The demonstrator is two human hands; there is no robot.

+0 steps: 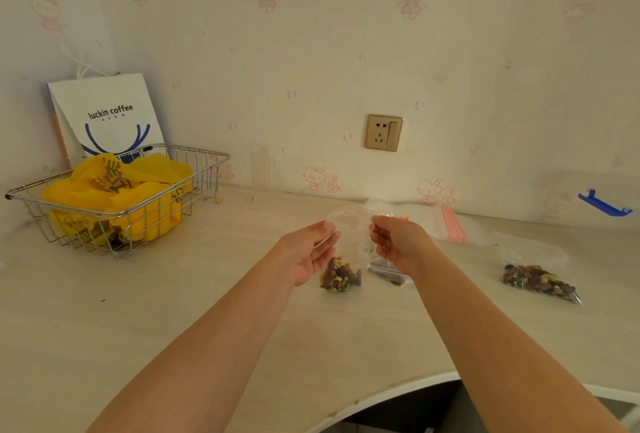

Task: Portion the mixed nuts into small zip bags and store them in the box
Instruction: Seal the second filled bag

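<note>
Two hands pinching nut-filled zip bag, wire basket holding yellow bag

Both hands pinch a zip bag, apparently by its top, nuts inside.

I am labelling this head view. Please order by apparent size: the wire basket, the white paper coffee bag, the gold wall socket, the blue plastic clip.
1. Silver wire basket, clearly largest.
2. White paper coffee bag, partly hidden behind the basket.
3. Blue plastic clip and gold wall socket: look alike in size, so unranked.
</note>
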